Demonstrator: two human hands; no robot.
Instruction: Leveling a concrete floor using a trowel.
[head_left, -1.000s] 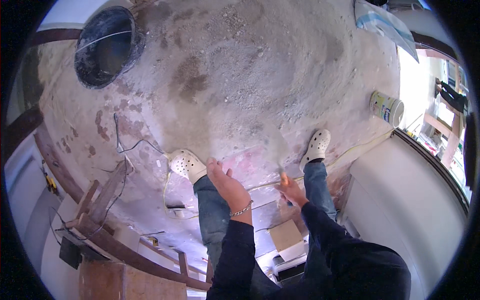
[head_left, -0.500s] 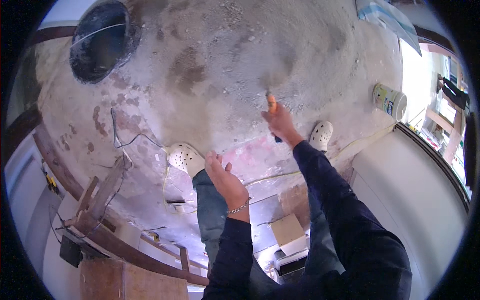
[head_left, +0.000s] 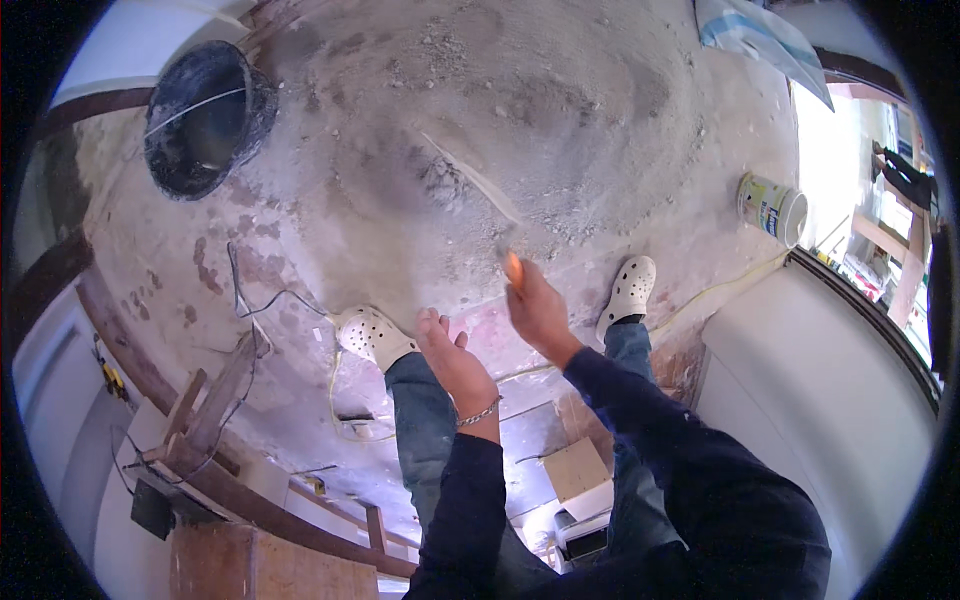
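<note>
One orange-handled scraper (head_left: 495,197) is grasped in the right hand (head_left: 540,312) over a rubble-strewn floor (head_left: 350,245), its long axis slanted blade-first forward and leftward, the left hand (head_left: 458,375) held loosely unclenched.

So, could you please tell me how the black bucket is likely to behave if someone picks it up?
The black bucket may be heavy, as something murky seems to lie inside, though how much is unclear. It would probably swing if lifted by the thin pale handle across its mouth. Its smeared, dusty-looking wall might feel gritty.
</note>
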